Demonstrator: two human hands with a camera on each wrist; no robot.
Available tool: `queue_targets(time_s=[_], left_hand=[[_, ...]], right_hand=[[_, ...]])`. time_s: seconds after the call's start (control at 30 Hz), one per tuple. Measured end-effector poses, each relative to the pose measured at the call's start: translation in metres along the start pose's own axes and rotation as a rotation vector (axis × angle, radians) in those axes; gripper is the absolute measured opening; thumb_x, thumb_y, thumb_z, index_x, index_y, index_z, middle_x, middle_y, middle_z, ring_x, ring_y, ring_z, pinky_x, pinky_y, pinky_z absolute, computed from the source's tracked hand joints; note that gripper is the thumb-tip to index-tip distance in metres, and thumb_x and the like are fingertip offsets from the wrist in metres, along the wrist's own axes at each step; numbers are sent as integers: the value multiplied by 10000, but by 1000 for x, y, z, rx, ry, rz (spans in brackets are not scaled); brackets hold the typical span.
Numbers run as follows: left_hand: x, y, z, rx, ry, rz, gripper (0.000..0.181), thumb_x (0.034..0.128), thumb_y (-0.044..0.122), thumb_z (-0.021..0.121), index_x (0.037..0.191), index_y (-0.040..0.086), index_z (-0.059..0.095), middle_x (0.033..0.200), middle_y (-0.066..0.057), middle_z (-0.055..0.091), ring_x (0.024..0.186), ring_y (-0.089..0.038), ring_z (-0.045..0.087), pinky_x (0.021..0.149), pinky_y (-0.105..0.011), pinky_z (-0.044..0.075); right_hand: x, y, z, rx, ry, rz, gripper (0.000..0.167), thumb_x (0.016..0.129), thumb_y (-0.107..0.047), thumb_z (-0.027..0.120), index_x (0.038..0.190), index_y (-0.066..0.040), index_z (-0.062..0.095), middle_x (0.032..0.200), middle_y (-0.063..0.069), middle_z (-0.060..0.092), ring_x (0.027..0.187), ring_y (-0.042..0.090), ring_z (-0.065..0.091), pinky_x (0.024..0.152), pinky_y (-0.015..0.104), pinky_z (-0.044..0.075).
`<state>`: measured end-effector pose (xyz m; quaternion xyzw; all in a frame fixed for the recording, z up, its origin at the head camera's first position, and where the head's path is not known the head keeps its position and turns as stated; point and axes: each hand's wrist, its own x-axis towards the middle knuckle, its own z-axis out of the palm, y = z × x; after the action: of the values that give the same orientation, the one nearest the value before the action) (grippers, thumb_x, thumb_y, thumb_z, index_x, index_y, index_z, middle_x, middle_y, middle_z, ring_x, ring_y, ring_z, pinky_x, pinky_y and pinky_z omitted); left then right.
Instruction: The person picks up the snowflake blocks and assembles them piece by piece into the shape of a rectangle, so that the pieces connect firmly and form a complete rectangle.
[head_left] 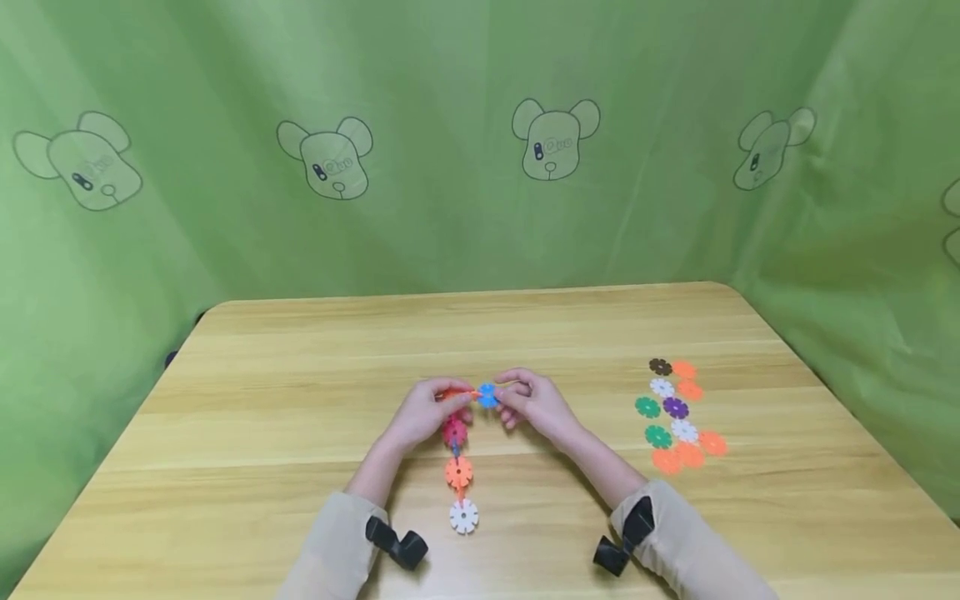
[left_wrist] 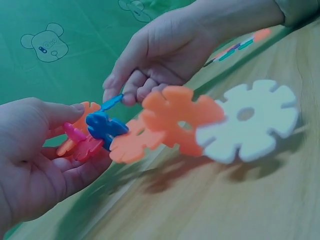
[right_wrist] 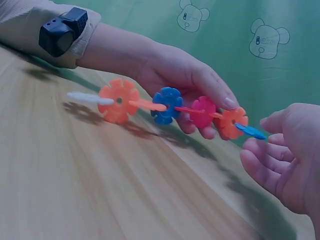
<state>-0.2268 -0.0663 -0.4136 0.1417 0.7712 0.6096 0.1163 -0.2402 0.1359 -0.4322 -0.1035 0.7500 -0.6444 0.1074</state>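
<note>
A chain of slotted plastic snowflake discs hangs from my left hand [head_left: 422, 410] toward the table's front. My left thumb and fingers pinch an orange disc [right_wrist: 234, 123] near the chain's far end. At that end, a blue disc [head_left: 487, 395] is joined edge-on to the orange one, and my right hand [head_left: 545, 408] pinches its outer edge between thumb and fingertips. Down the chain come pink pieces [head_left: 454, 432], another blue disc [right_wrist: 167, 105], orange discs [head_left: 459, 472] and a white disc [head_left: 464, 517] at the near end. In the wrist views the chain is raised off the table.
Loose discs lie on the wooden table [head_left: 300, 350] at the right: brown [head_left: 661, 367], purple [head_left: 676, 407], green [head_left: 658, 437], white [head_left: 662, 387] and several orange [head_left: 712, 443]. A green curtain [head_left: 450, 233] with bear faces surrounds the table's back and sides.
</note>
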Motion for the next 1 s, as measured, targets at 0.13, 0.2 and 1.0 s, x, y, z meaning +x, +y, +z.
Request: queue_targets(time_s=[0.13,0.2,1.0], left_hand=[[-6,10,1,-2,-11,8,242,915,70,556,1103,-77,594,870,-237,653,733,-291,649,628,-291,526],[-7,11,0,-6,-7,6,242,916,72,558,1105,-74,595,867,-234,653,714,-260,648,621,-293,524],[12,-23,0,2,-22,5,251,910,163,586,1101,3,616,801,-100,675,648,-165,639,577,-272,518]], right_hand=[[-6,0,-14,-72,48,-3,379,889,-95,612,1204,81,500,922,229,617,730,245,624,655,339,546],[-9,0,-24,-128,82,-1,362,893,-97,606,1193,83,514,957,212,618,798,274,625,704,349,537],[-42,4,-193,-238,469,179,633,912,-358,575,1363,47,392,1192,58,516,885,12,546,819,205,464]])
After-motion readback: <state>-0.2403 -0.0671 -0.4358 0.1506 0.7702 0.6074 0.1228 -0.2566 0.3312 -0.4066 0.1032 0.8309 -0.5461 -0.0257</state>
